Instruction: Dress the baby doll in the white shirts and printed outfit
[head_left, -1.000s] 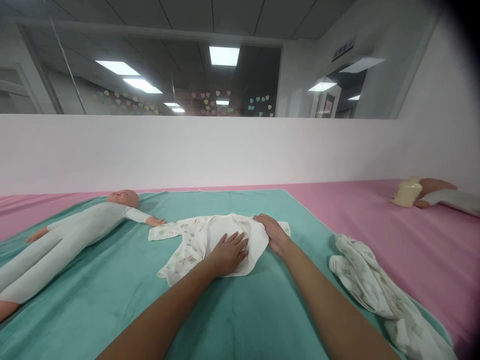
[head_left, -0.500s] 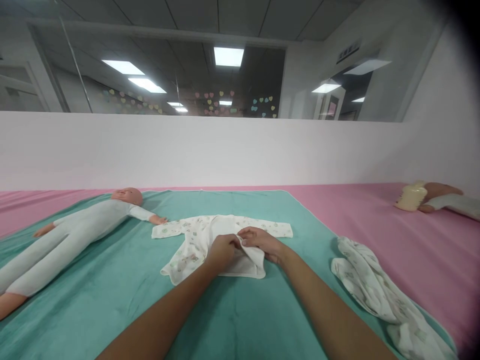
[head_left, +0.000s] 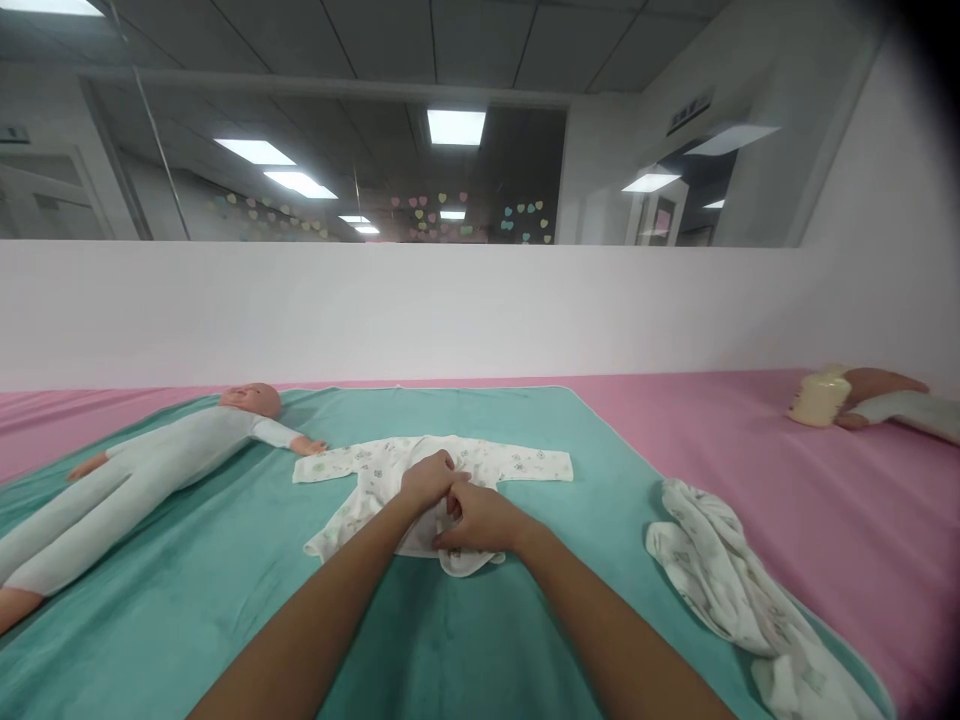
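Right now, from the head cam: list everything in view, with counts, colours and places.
baby doll: 1, pale grey suit, lying on the left of the towel
towel: 1, teal, on the mat
mat: 1, pink, under the towel
baby sleepsuit: 1, white with small print, mid-towel
crumpled cloth: 1, white with print, right edge of the towel
feeding bottle: 1, cream, far right on the mat
second doll: 1, partly seen, beside the bottle
heart stickers: many, pastel, on the glass
left hand: 1, on the sleepsuit
right hand: 1, gripping the sleepsuit's fold

Left hand (head_left: 429, 478), right hand (head_left: 480, 520) on baby sleepsuit (head_left: 360, 490)
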